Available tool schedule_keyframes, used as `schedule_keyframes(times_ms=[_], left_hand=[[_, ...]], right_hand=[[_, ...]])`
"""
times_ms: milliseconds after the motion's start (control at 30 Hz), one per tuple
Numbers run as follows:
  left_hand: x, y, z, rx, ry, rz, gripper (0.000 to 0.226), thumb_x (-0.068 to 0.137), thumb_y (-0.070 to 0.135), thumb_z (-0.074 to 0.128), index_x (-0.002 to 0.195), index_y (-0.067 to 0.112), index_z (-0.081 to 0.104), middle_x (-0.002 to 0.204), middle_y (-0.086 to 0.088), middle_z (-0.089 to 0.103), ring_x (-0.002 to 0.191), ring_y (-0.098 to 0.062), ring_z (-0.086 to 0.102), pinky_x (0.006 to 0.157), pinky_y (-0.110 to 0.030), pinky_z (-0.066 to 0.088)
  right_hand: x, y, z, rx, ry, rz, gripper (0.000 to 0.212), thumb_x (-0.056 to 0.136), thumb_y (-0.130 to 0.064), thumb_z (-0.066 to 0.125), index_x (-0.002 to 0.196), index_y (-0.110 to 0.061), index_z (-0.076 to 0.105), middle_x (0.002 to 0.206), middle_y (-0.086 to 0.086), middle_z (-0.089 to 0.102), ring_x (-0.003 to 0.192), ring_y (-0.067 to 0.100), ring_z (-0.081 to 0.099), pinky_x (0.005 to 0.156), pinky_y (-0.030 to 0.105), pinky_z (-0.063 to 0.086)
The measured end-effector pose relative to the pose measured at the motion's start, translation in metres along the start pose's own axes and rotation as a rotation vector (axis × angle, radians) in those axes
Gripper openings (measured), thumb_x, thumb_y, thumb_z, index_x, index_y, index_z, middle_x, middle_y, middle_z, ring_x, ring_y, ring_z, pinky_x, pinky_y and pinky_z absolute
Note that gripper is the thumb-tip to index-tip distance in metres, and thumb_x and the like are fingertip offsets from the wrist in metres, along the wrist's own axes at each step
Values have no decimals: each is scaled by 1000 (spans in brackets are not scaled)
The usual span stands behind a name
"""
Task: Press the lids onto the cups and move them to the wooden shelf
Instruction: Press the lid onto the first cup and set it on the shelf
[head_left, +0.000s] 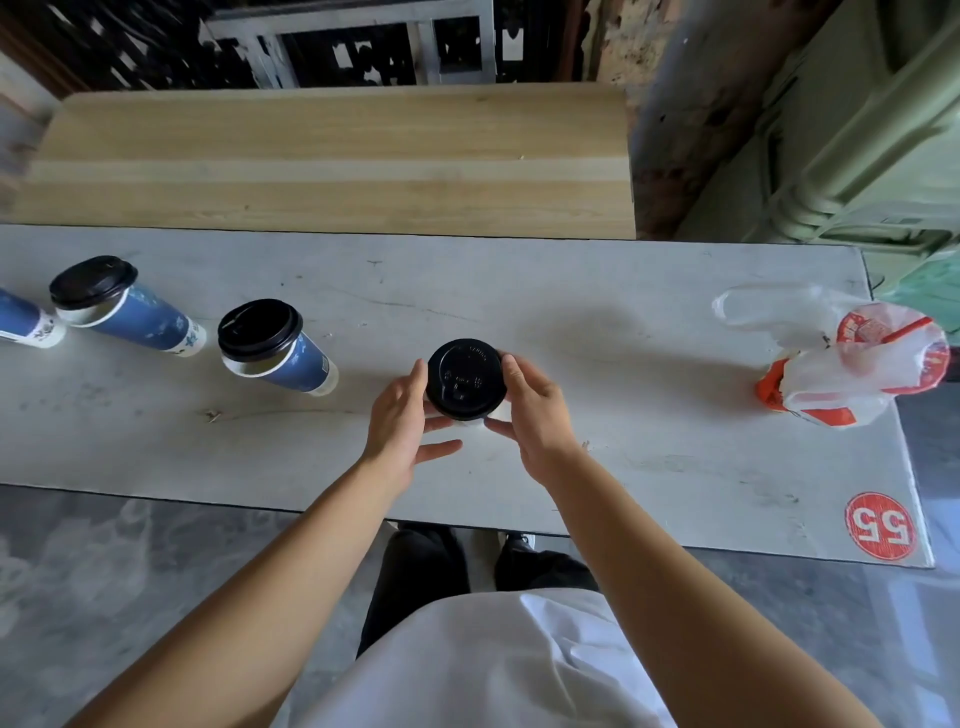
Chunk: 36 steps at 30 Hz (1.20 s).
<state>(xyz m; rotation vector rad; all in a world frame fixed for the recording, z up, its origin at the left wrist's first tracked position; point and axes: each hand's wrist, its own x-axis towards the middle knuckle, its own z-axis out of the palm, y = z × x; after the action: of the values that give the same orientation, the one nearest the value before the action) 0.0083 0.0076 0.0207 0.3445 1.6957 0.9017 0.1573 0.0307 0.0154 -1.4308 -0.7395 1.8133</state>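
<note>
My right hand (530, 410) curls round the rim of the round black plastic lid (465, 378), thumb below. My left hand (402, 410) lies straight-fingered against the other side, squaring it for pressing, I judge. Its white paper cup (469, 423) stands mid-way along the grey table (597, 364), the pale wooden shelf (332, 156) just behind.

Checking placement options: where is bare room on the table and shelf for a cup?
Bare: the wooden shelf; the table stretch between the centre cup and the plastic bag. Crowded: the table's left end, where three blue cups stand.
</note>
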Motion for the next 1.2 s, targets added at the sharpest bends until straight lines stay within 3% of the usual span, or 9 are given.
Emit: schedule_keyframes(times_ms=[200, 333, 533, 667, 767, 867, 1000, 1100, 1200], left_hand=[[4, -2, -3, 61, -21, 88, 42, 101, 58, 47, 107, 19, 60, 102, -7, 76, 84, -22, 79, 57, -38, 62], [7, -3, -7, 60, -53, 109, 38, 100, 57, 48, 106, 22, 61, 99, 0, 77, 88, -24, 79, 58, -39, 62], [5, 4, -5, 105, -70, 131, 28, 105, 49, 44, 99, 44, 71, 101, 15, 75, 100, -15, 75, 64, -43, 64], [-2, 9, 0, 63, -124, 120, 34, 109, 43, 36, 114, 47, 69, 118, 14, 73, 109, -11, 72, 73, -48, 64], [-8, 5, 0, 18, -129, 94, 33, 109, 41, 37, 113, 44, 70, 115, 14, 74, 103, -9, 74, 72, -46, 64], [-11, 1, 1, -71, -93, 73, 28, 106, 37, 47, 102, 42, 74, 110, 15, 75, 102, -14, 75, 68, -46, 63], [-6, 0, 0, -91, -11, 40, 19, 103, 36, 51, 106, 28, 68, 128, -1, 66, 110, -26, 70, 63, -45, 62], [1, 5, -3, -23, 9, 0, 33, 101, 48, 53, 114, 20, 65, 111, -7, 74, 100, -25, 74, 59, -41, 61], [6, 8, -8, 54, -23, -43, 38, 97, 56, 57, 111, 22, 68, 97, -5, 79, 91, -23, 78, 59, -39, 62]], right_hand=[[1, 5, 5, -144, 25, -106, 29, 108, -35, 40, 115, -24, 66, 99, -11, 71, 88, 0, 66, 82, 48, 61], [3, 6, 6, -126, 34, -85, 28, 109, -33, 38, 120, -22, 61, 110, -4, 68, 97, 6, 65, 82, 52, 62], [7, 2, 4, -7, 3, -2, 23, 107, -34, 42, 124, -31, 58, 118, -7, 66, 112, 15, 64, 82, 51, 62], [9, -4, 5, 9, 27, 38, 30, 106, -39, 44, 119, -21, 64, 116, 1, 68, 112, 22, 65, 82, 55, 62], [11, -8, 0, 71, 38, 163, 36, 101, -46, 52, 117, -18, 67, 123, 6, 67, 117, 24, 63, 84, 55, 61], [12, -9, -3, 90, 23, 167, 35, 101, -45, 53, 120, -19, 68, 129, 1, 65, 122, 20, 57, 89, 48, 60], [12, -10, -2, 93, -10, 92, 27, 102, -33, 54, 118, -18, 71, 120, 1, 72, 115, 15, 63, 87, 31, 52], [13, -12, -3, 46, -27, 91, 28, 102, -35, 55, 116, -19, 73, 118, 3, 73, 112, 16, 64, 82, 31, 52], [15, -12, -5, 2, -47, 125, 31, 100, -41, 56, 117, -22, 74, 122, -1, 72, 120, 18, 61, 82, 35, 54]])
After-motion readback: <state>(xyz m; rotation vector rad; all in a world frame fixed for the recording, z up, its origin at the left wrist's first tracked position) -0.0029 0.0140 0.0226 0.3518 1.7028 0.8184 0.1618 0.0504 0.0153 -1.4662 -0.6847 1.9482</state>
